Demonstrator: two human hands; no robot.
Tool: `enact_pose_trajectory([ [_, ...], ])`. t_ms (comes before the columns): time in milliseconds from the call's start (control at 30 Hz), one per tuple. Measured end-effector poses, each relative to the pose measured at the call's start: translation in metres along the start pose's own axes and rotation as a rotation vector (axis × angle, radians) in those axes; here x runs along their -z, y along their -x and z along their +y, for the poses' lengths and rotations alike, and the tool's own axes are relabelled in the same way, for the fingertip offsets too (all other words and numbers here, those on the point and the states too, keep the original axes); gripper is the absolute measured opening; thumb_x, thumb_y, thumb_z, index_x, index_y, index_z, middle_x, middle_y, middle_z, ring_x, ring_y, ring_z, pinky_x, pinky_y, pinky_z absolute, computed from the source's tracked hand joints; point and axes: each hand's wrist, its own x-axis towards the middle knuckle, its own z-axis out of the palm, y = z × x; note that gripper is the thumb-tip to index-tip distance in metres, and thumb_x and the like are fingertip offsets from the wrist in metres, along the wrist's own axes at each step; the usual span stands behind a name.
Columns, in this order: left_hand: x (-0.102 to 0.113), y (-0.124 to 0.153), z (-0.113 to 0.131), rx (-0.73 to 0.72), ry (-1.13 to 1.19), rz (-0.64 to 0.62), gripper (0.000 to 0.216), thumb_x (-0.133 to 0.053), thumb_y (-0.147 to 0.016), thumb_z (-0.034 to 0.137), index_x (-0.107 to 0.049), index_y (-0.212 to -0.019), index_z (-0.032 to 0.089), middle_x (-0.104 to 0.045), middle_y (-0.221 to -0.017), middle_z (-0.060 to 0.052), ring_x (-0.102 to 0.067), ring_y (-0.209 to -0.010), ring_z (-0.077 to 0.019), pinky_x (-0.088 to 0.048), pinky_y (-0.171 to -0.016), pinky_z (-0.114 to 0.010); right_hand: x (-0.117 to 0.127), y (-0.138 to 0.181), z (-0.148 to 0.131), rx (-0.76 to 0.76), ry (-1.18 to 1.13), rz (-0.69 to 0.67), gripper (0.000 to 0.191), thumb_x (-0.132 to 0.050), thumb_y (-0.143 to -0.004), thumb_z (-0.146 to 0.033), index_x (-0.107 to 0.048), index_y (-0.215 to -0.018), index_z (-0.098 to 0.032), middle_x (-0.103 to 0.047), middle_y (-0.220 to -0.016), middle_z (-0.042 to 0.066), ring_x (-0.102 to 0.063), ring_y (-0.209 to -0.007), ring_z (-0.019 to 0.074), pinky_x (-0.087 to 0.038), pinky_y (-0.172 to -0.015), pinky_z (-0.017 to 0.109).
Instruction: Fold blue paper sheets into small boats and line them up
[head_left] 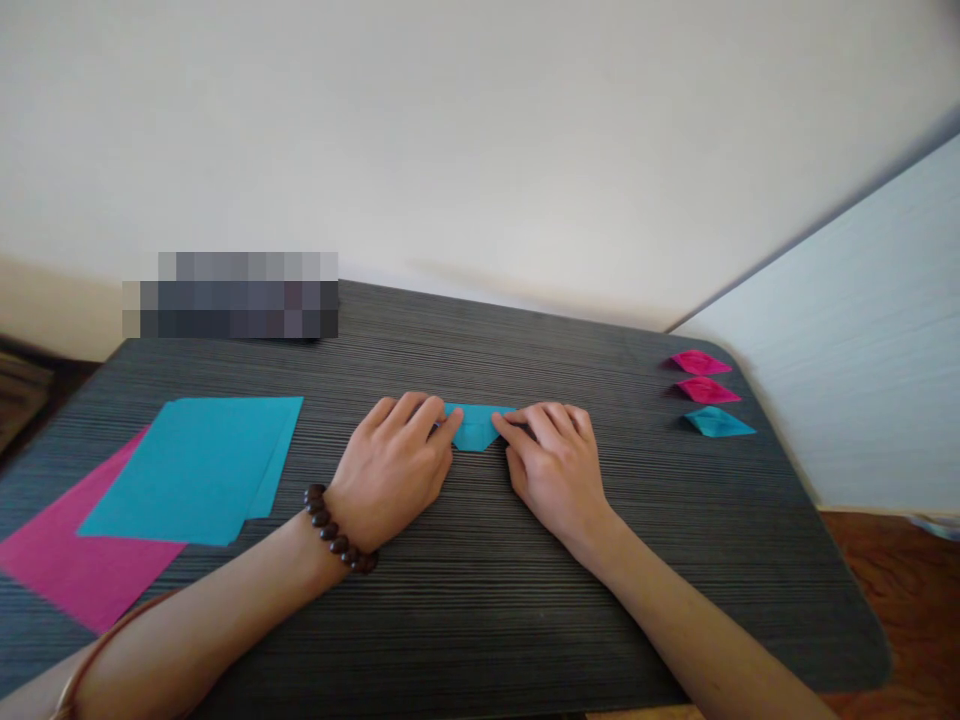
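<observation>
A small folded piece of blue paper (477, 426) lies flat on the dark striped table (480, 590), near its middle. My left hand (394, 465) presses down on the paper's left end with its fingers held together; a brown bead bracelet sits on that wrist. My right hand (553, 460) presses the paper's right end the same way, fingertips on the fold. Both hands cover the ends of the paper, so only its middle shows.
Flat blue sheets (199, 468) lie stacked over a pink sheet (71, 565) at the table's left. Two folded pink pieces (703, 376) and one folded blue piece (718, 423) sit in a row at the right edge. A blurred dark object (232, 296) lies at the back left.
</observation>
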Motion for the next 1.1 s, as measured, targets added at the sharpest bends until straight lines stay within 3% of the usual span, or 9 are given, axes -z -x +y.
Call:
enact_pose_trajectory([
  [233, -0.011, -0.002, -0.021, 0.009, 0.305, 0.072, 0.019, -0.049, -0.088, 0.027, -0.065, -0.095, 0.020, -0.059, -0.096, -0.006, -0.050, -0.093, -0.0214, -0.044, -0.081, -0.039, -0.004, -0.009, 0.007, -0.133, -0.237, 0.008, 0.016, -0.052, -0.086, -0.029, -0.064, -0.095, -0.022, -0.058, -0.096, 0.005, -0.051, -0.089, 0.0205, -0.038, -0.077, 0.037],
  [500, -0.014, -0.006, -0.023, 0.037, 0.435, 0.058, 0.019, -0.052, -0.086, 0.032, -0.066, -0.094, 0.021, -0.061, -0.100, -0.005, -0.050, -0.096, -0.0215, -0.041, -0.087, -0.041, -0.006, -0.009, 0.011, -0.071, -0.372, -0.024, 0.013, -0.055, -0.085, -0.028, -0.062, -0.095, -0.024, -0.056, -0.100, 0.005, -0.052, -0.092, 0.0192, -0.041, -0.078, 0.036],
  [633, -0.011, -0.008, -0.022, 0.075, 0.569, 0.079, 0.025, -0.045, -0.090, 0.029, -0.063, -0.105, 0.020, -0.064, -0.104, -0.005, -0.052, -0.100, -0.0191, -0.041, -0.091, -0.036, -0.004, -0.010, 0.011, -0.036, -0.370, 0.009, 0.014, -0.049, -0.089, -0.024, -0.062, -0.093, -0.022, -0.058, -0.098, 0.005, -0.053, -0.090, 0.0177, -0.042, -0.079, 0.035],
  [767, -0.004, -0.008, -0.022, 0.223, 0.704, 0.004, 0.032, -0.042, -0.091, 0.034, -0.059, -0.115, 0.021, -0.067, -0.104, -0.003, -0.060, -0.089, -0.0167, -0.047, -0.080, -0.030, -0.003, -0.010, 0.010, -0.015, -0.367, 0.120, 0.013, -0.050, -0.088, -0.022, -0.062, -0.093, -0.022, -0.058, -0.097, 0.005, -0.054, -0.089, 0.0178, -0.043, -0.080, 0.036],
  [900, 0.002, -0.009, -0.024, 0.272, 0.727, -0.125, 0.041, -0.056, -0.081, 0.043, -0.056, -0.118, 0.026, -0.069, -0.084, 0.002, -0.058, -0.061, -0.0126, -0.047, -0.059, -0.024, -0.003, -0.010, 0.008, -0.037, -0.388, 0.231, 0.011, -0.051, -0.087, -0.020, -0.061, -0.092, -0.024, -0.058, -0.098, 0.005, -0.055, -0.090, 0.0181, -0.045, -0.079, 0.037],
  [967, 0.002, -0.009, -0.025, 0.283, 0.751, -0.141, 0.038, -0.059, -0.078, 0.041, -0.060, -0.112, 0.025, -0.067, -0.076, 0.002, -0.058, -0.060, -0.0130, -0.046, -0.057, -0.023, -0.004, -0.010, 0.007, -0.042, -0.400, 0.262, 0.010, -0.052, -0.086, -0.020, -0.061, -0.091, -0.024, -0.056, -0.103, 0.005, -0.054, -0.094, 0.0189, -0.046, -0.082, 0.038],
  [1100, 0.001, -0.009, -0.024, 0.337, 0.994, -0.119, 0.027, -0.056, -0.081, 0.034, -0.061, -0.104, 0.020, -0.068, -0.081, 0.000, -0.063, -0.071, -0.0149, -0.049, -0.064, -0.024, -0.003, -0.009, 0.005, -0.017, -0.492, 0.241, 0.010, -0.051, -0.086, -0.019, -0.059, -0.090, -0.024, -0.051, -0.117, 0.006, -0.055, -0.097, 0.0183, -0.048, -0.082, 0.038],
])
